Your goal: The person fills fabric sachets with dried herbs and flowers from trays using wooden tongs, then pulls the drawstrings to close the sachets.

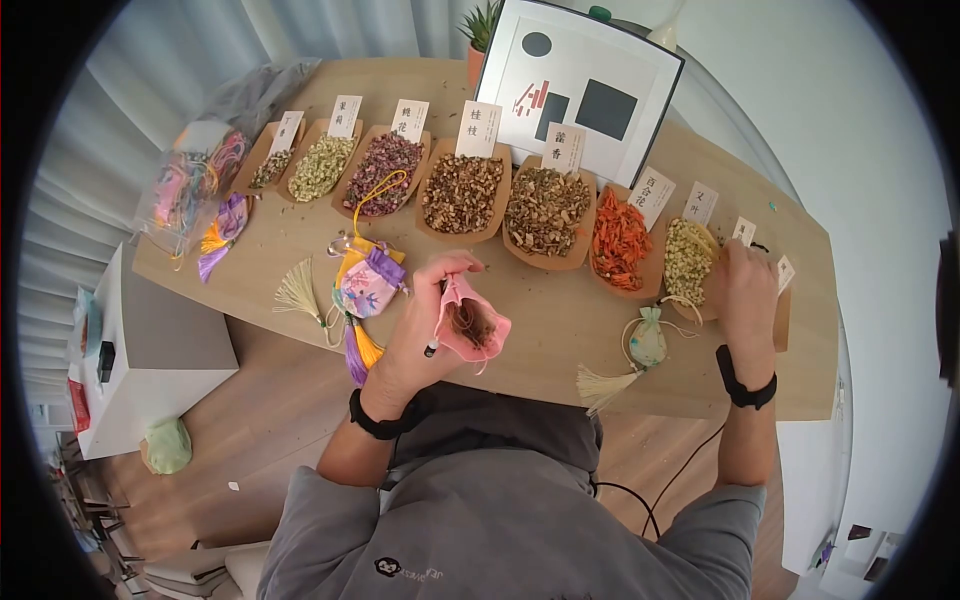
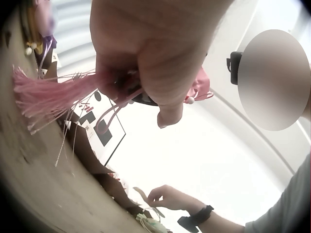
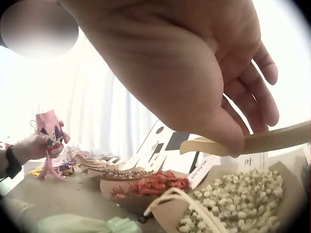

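Note:
My left hand holds a pink pouch with its mouth spread and brown bits inside. A pink tassel hangs below that hand in the left wrist view. At the right of the table, my right hand pinches a pale wooden utensil between thumb and fingers. Beside and below it is a paper tray of whitish-green buds. The utensil's far end lies outside the right wrist view.
Labelled trays of dried plants curve along the table, including orange petals and brown pieces. A green pouch lies near the front edge, a purple-yellow pouch left of my left hand. A white framed board stands behind.

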Action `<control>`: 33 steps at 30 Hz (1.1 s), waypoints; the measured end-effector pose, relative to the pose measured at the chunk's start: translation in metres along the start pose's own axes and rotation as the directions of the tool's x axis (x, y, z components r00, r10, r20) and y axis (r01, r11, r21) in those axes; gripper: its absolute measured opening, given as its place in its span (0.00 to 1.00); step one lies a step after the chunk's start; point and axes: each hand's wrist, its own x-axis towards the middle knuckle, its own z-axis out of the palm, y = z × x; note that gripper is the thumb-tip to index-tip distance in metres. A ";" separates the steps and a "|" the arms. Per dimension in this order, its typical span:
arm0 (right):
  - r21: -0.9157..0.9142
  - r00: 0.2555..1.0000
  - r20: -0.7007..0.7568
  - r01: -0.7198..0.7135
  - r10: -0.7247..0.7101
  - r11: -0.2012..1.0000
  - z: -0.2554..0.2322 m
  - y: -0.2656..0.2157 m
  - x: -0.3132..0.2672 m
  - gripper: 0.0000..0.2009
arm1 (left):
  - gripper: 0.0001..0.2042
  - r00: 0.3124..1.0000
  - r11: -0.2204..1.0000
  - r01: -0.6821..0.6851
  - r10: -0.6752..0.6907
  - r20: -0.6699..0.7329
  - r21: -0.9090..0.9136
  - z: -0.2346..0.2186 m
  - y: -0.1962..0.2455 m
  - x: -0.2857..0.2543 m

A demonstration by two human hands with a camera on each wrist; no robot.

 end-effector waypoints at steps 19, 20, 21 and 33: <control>0.400 0.985 -0.171 0.096 -0.028 0.911 -0.081 -0.129 0.055 0.10 | 0.43 0.991 0.951 0.122 -0.100 -0.091 0.284 -0.021 0.019 0.001; 0.399 0.983 -0.180 0.102 -0.031 0.911 -0.072 -0.130 0.061 0.10 | 0.42 0.977 0.883 0.206 -0.207 -0.044 0.421 -0.022 0.023 0.005; 0.367 0.992 -0.113 0.089 -0.051 0.926 -0.060 -0.130 0.066 0.08 | 0.41 0.948 0.788 0.273 -0.317 -0.016 0.552 -0.022 0.027 0.008; 0.292 0.964 0.122 0.195 -0.238 0.936 0.003 -0.117 0.072 0.02 | 0.39 0.877 0.728 0.391 -0.481 0.012 0.563 0.009 0.021 0.028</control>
